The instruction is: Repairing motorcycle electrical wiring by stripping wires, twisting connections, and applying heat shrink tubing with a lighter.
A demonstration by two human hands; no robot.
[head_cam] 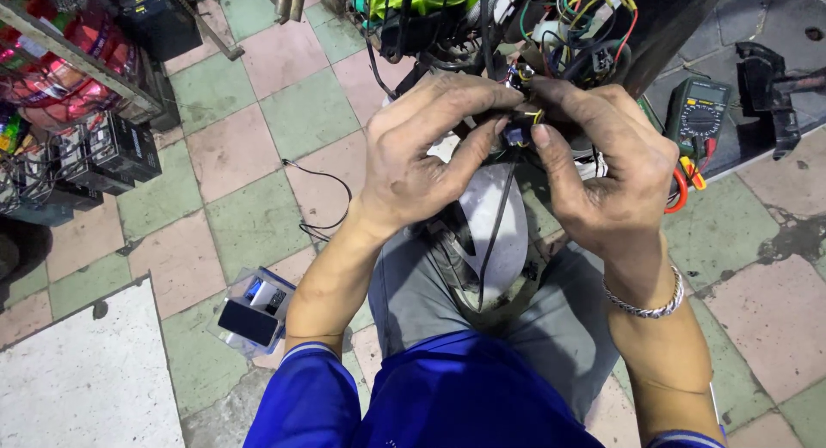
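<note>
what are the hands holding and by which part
Both hands pinch a small dark wiring connector: left hand thumb and right hand thumb press its sides, beside the wire bundle.

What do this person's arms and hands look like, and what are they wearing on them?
Both hands are bare, with dark grime smeared over the fingers. The left hand has no jewellery; the right hand has a silver chain bracelet at the wrist. Bright blue sleeves are pushed up the forearms, with pale striped cuffs.

Green multimeter point(699, 114) (grey screen), clear packet point(255, 314) on floor
</note>
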